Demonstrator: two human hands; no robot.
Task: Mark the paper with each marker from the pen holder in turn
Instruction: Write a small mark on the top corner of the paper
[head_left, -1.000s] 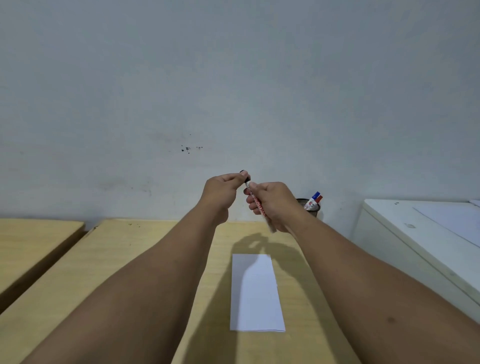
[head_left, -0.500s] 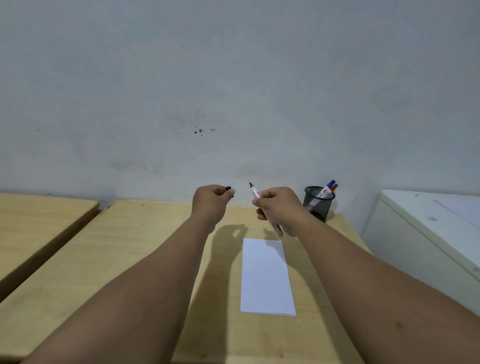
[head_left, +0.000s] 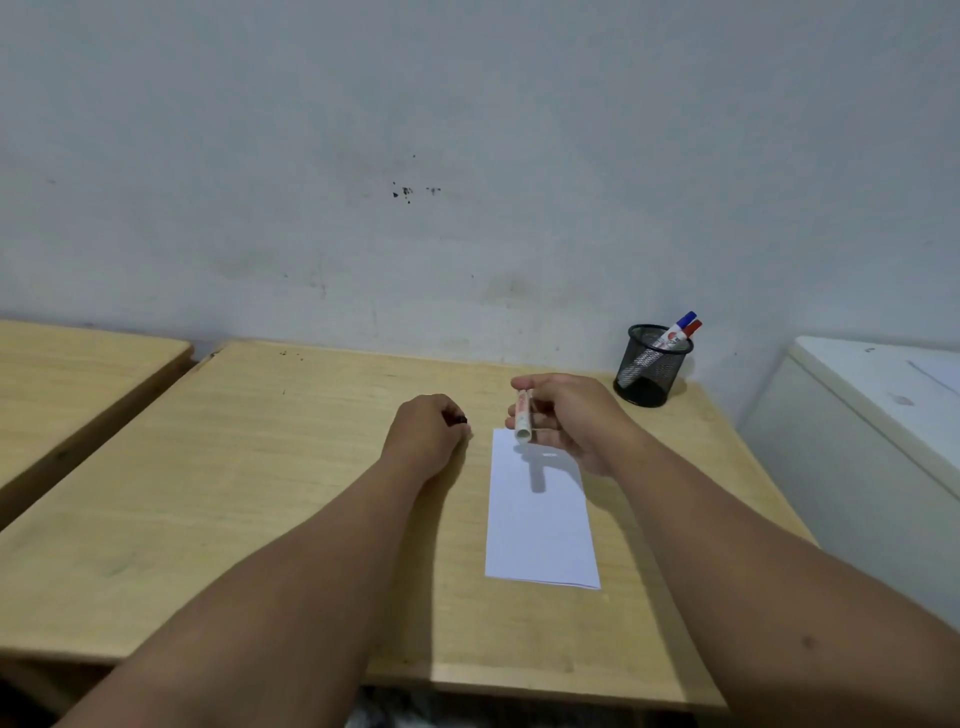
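While both forearms reached over it, the desk (head_left: 260, 467) carried everything.
Paper (head_left: 540, 519): lay flat on the desk, right of centre.
Pen holder (head_left: 652, 371): stood at the far right corner with two markers (head_left: 678, 332) in it.
Right hand (head_left: 571, 421): clamped on a marker (head_left: 523, 418) over the paper's far edge.
Left hand (head_left: 426, 431): fist closed around a black cap (head_left: 460, 420), left of the paper.

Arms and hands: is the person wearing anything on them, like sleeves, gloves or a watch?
No. Both forearms are bare as far as the picture shows, with no sleeves in view. The left hand and the right hand have no gloves, and no watch, bracelet or ring can be seen.
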